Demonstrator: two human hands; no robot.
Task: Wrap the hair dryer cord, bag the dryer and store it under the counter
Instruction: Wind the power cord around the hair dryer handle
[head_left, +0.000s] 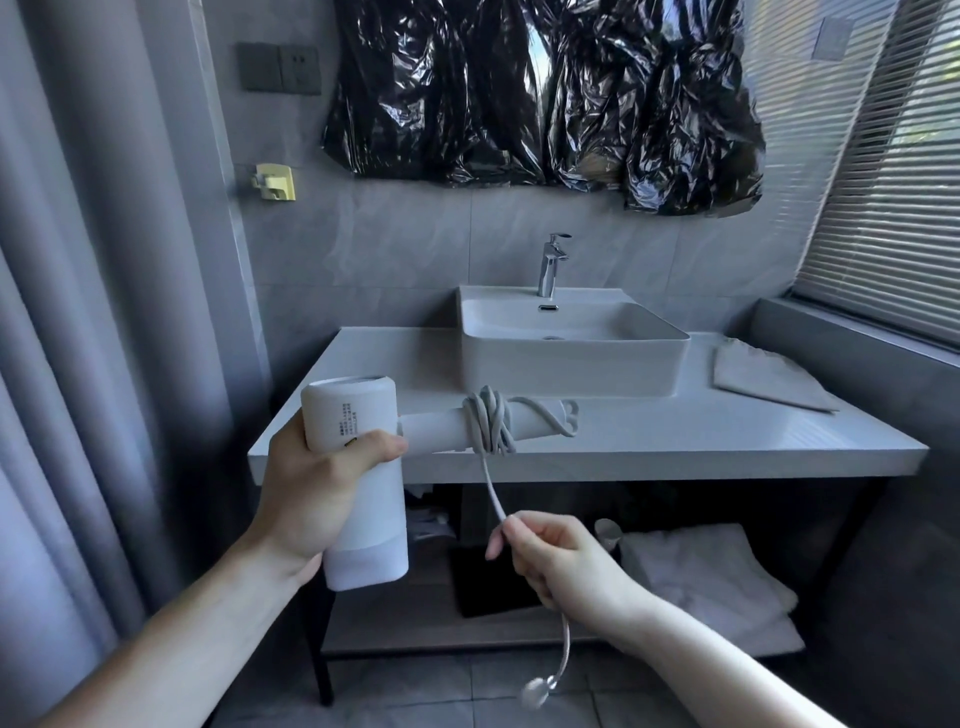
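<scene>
With the left hand (317, 499) clasping the dryer (358, 478) and the right hand (550, 556) pinching the cord (491, 488), slack could loosen the coils (488, 421) — the grip must keep tension

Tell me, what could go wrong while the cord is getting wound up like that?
The loops sit loosely bunched on the handle, so they might slide off toward its free end. The plug dangles below the right hand and could swing into the counter's frame. The left hand alone holds the dryer in the air, so a hard tug on the cord might twist it loose.
</scene>
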